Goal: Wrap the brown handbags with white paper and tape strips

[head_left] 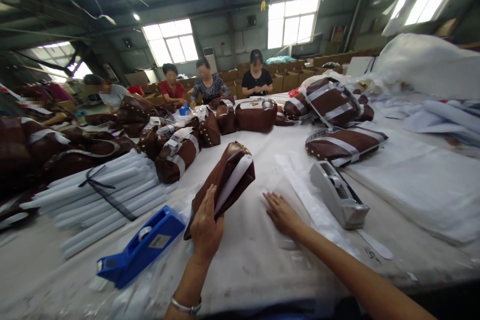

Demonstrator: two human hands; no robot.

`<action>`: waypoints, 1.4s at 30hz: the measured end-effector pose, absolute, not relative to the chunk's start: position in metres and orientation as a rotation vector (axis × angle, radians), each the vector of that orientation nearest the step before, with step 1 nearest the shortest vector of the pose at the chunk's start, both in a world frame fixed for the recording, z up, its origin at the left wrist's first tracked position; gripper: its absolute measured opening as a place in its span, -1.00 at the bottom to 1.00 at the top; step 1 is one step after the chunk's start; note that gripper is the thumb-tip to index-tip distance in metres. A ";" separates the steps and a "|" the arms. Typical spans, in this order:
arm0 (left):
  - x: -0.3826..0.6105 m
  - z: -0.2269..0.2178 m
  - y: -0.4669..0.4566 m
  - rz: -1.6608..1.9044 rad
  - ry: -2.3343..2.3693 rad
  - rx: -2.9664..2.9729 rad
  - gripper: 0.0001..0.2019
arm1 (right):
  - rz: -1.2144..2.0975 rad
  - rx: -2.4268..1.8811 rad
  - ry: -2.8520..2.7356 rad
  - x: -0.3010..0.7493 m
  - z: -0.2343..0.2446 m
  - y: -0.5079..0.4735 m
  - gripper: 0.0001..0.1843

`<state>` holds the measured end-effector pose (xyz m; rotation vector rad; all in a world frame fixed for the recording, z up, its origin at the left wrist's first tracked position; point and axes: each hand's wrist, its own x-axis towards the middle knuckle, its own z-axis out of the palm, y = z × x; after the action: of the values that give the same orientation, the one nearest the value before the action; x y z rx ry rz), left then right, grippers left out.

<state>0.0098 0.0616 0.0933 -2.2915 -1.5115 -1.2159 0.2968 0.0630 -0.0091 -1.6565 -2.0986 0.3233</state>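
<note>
A brown leather bag (pixel 213 180) with a white lining strip showing along its opening stands tilted in front of me. My left hand (pixel 207 222), a bangle on its wrist, grips the bag's near side with fingers laid along the leather. To the right of it, my right hand (pixel 282 214) rests on the white table covering (pixel 258 250), fingers stretched out and holding nothing. A blue tape dispenser (pixel 144 247) lies left of my left hand. Beyond my right hand sits a grey tape dispenser (pixel 337 195), beside clear plastic strips (pixel 303 185).
Bundled white rolls (pixel 108 192) tied with black ribbon lie at left. Several brown bags (pixel 257 117) line the far side, and a wrapped bag (pixel 347 144) lies at right near stacked white sheets (pixel 416 185). Several people (pixel 257 80) work across the table.
</note>
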 end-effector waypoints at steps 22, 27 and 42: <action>0.005 0.096 0.065 -1.307 -1.508 -2.297 -0.21 | 0.337 -1.680 -2.154 0.265 0.016 0.161 -0.27; 0.011 0.095 0.065 -1.261 -1.481 -2.307 -0.21 | 0.310 -1.520 -2.304 0.268 0.011 0.087 -0.27; 0.038 0.066 0.055 -0.866 -1.183 -2.496 -0.20 | 0.471 -1.298 -1.974 0.265 0.037 -0.011 -0.60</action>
<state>0.0380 0.0554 0.0663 -2.4960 -1.1835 -0.8657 0.2651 -0.0109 0.0373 -1.2982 -1.9739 0.4706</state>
